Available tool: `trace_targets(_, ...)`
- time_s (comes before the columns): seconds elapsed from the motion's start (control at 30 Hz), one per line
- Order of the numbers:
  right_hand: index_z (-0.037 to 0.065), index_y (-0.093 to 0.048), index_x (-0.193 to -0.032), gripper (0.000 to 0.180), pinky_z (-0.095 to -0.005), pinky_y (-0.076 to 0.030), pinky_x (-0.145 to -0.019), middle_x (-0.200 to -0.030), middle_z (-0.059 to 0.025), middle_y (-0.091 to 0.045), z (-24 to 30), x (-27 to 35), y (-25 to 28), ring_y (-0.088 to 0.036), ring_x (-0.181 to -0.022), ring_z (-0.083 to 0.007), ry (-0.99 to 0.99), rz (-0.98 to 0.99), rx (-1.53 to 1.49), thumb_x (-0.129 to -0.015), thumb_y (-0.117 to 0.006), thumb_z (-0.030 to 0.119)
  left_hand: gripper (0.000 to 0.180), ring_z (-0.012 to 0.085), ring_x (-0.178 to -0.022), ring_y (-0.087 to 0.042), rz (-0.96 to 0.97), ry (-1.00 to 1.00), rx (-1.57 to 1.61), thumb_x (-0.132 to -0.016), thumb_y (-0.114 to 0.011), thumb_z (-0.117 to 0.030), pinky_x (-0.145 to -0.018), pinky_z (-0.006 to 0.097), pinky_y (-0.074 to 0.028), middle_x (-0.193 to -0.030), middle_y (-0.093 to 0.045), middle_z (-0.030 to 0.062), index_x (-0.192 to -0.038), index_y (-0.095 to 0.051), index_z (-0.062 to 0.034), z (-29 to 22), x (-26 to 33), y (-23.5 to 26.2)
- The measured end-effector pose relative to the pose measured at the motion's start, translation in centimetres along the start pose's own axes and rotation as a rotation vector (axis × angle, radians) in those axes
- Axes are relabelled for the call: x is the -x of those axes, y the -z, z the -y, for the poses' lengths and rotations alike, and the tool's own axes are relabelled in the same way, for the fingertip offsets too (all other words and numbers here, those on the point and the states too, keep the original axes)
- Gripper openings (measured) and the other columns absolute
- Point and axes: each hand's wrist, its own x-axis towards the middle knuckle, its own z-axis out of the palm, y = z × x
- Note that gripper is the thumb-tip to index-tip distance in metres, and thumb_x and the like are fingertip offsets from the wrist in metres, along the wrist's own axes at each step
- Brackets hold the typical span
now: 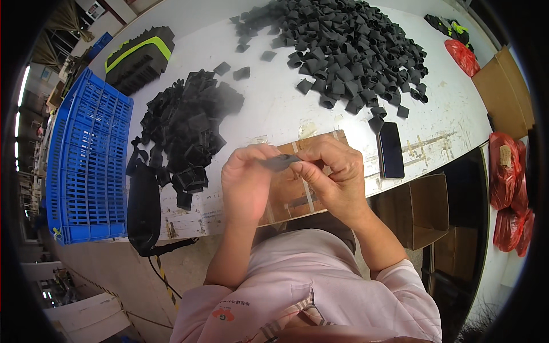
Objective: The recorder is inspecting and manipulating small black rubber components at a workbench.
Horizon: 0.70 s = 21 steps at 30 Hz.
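Note:
Both of my hands meet over the near edge of the white table, with a small dark grey fabric loop (278, 162) between them. My left hand (247, 171) has its fingertips on the loop's left end and is slightly blurred. My right hand (334, 174) pinches the right end between thumb and forefinger. Beneath them lies a brown board (289, 191) with tape strips. To the left is a pile of flat, dark fabric pieces (191, 123). A larger heap of similar dark loops (349, 54) spreads across the far middle and right of the table.
A blue plastic crate (88, 166) stands at the left, with a black pouch (143, 208) beside it. A phone (391, 150) lies right of my hands. Stacked dark fabric with a yellow-green stripe (140, 57) sits far left. Cardboard boxes (429, 208) and red bags (506, 177) are at the right.

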Motion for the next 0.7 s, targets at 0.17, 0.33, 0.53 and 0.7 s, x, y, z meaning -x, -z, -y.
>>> trace_targets(0.17, 0.000, -0.053, -0.070, 0.012, -0.0293, -0.037, -0.046, -0.063, -0.0080, -0.049, -1.8, 0.8, -0.4, -0.049, -0.052, -0.0199, 0.173, -0.074, 0.166, -0.065, -0.065, -0.002, 0.013, 0.0202, -0.090, -0.049, 0.055, 0.014, -0.308, -0.082, -0.053, -0.004, -0.086, 0.033, -0.038, -0.093, -0.055, 0.0108, -0.095, -0.055, -0.0019, -0.8, 0.1, -0.4)
trace_targets(0.33, 0.000, -0.054, -0.073, 0.012, -0.0322, -0.040, -0.048, -0.064, -0.0087, -0.049, 0.0, 0.4, -0.5, -0.050, -0.055, -0.0225, 0.055, -0.041, 0.148, -0.066, -0.064, -0.001, 0.020, 0.0186, -0.076, -0.055, 0.133, -0.138, -0.978, -0.070, -0.058, 0.007, -0.070, 0.026, -0.044, -0.083, -0.059, 0.0095, -0.089, -0.061, 0.0004, -1.9, -0.9, -0.9)
trace_targets(0.53, 0.000, -0.055, -0.076, 0.012, -0.0321, -0.040, -0.049, -0.066, -0.0093, -0.048, 0.2, -0.3, -0.2, -0.049, -0.056, -0.0231, 0.169, 0.053, 0.285, -0.067, -0.064, -0.003, 0.016, 0.0183, -0.070, -0.054, 0.118, -0.292, -0.970, -0.068, -0.060, 0.010, -0.062, 0.025, -0.044, -0.077, -0.059, 0.0080, -0.081, -0.061, 0.0002, -1.4, -1.3, -0.7)
trace_targets(0.7, 0.000, -0.054, -0.076, 0.012, -0.0308, -0.038, -0.048, -0.067, -0.0092, -0.048, -0.8, 0.2, -0.6, -0.047, -0.055, -0.0226, 0.294, 0.019, 0.330, -0.069, -0.062, -0.005, 0.013, 0.0181, -0.070, -0.055, 0.151, -0.329, -1.005, -0.069, -0.060, 0.008, -0.062, 0.025, -0.044, -0.076, -0.059, 0.0081, -0.079, -0.060, 0.0003, -1.3, -1.3, -0.7)
